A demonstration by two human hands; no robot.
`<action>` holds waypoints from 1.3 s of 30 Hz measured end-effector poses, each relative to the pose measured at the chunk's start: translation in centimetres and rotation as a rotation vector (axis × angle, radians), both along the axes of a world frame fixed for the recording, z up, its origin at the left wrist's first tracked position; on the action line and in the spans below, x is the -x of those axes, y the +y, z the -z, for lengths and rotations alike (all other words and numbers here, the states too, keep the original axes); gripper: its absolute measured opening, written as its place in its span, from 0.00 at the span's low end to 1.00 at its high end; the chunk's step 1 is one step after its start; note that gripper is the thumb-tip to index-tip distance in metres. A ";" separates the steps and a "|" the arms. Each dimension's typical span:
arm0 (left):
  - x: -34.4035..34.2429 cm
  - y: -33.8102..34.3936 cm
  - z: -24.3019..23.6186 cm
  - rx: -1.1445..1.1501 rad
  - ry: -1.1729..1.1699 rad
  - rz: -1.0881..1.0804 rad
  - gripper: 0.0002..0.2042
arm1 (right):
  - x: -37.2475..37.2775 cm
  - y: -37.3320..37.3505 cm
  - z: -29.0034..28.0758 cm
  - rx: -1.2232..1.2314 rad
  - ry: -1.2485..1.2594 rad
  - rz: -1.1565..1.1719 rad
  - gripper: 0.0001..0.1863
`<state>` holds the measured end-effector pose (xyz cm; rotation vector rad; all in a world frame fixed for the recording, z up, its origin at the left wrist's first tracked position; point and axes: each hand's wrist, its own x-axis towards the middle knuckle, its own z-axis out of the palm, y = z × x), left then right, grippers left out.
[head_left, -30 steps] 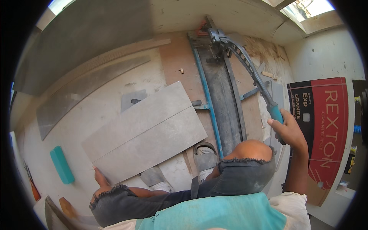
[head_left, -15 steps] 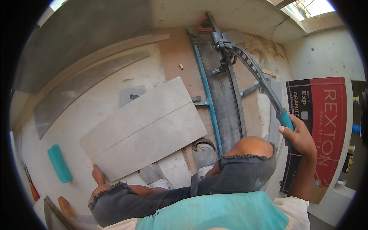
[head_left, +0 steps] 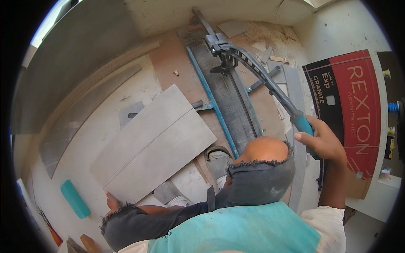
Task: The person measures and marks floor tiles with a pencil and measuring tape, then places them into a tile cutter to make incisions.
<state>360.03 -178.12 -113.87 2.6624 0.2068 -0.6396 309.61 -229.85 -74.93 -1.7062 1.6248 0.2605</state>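
My right hand (head_left: pixel 322 139) is wrapped round the teal grip (head_left: pixel 304 128) of a tile cutter's long black lever (head_left: pixel 261 76). The lever rises to a sliding head on the rail, near the far end of the cutter's dark bed (head_left: pixel 213 84). Left of the cutter lies a large pale grey tile (head_left: pixel 177 145), with a thin dark line running along its length. My left hand (head_left: pixel 111 201) is at the tile's near left corner, gripping the edge; my knee hides most of its fingers.
A teal block (head_left: pixel 75 199) lies at the left. Long grey tile offcuts (head_left: pixel 84 116) lie by the far-left wall. A red and black tile carton (head_left: pixel 354 109) stands at the right. Small scraps and a wood piece (head_left: pixel 279 59) lie beyond the cutter. My shoe (head_left: pixel 218 162) is beside the tile.
The whole view has shifted and turned slightly, so the cutter and carton appear further left. Both hands keep their holds; the lever's head stays near the far end of the rail.
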 end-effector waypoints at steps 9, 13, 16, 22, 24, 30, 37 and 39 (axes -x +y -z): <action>-0.1 1.2 -0.1 -0.085 -0.016 0.029 0.37 | 1.3 1.1 5.9 -0.099 0.003 0.063 0.25; -0.8 0.9 0.0 -0.075 -0.018 0.042 0.37 | 3.2 1.5 11.0 -0.269 -0.127 -0.017 0.24; -0.6 1.3 0.4 0.052 -0.010 -0.034 0.35 | 6.8 2.0 16.3 -0.331 -0.352 0.033 0.20; 0.8 -1.4 -2.3 0.077 0.028 -0.123 0.31 | 7.9 0.8 19.8 -0.456 -0.236 -0.081 0.17; 0.9 -1.2 -2.7 0.044 0.076 -0.133 0.31 | 7.6 -0.2 19.3 -0.514 -0.065 -0.294 0.16; 1.0 -1.8 -2.3 0.032 0.044 -0.139 0.32 | 4.9 -8.2 17.7 -0.410 0.339 -0.376 0.17; 0.8 -1.9 -1.2 0.071 0.086 -0.199 0.36 | 3.5 -24.6 28.3 0.219 -0.041 0.198 0.11; 0.1 0.7 -1.0 0.117 0.035 -0.231 0.35 | 1.9 -28.1 30.9 0.295 0.001 0.260 0.10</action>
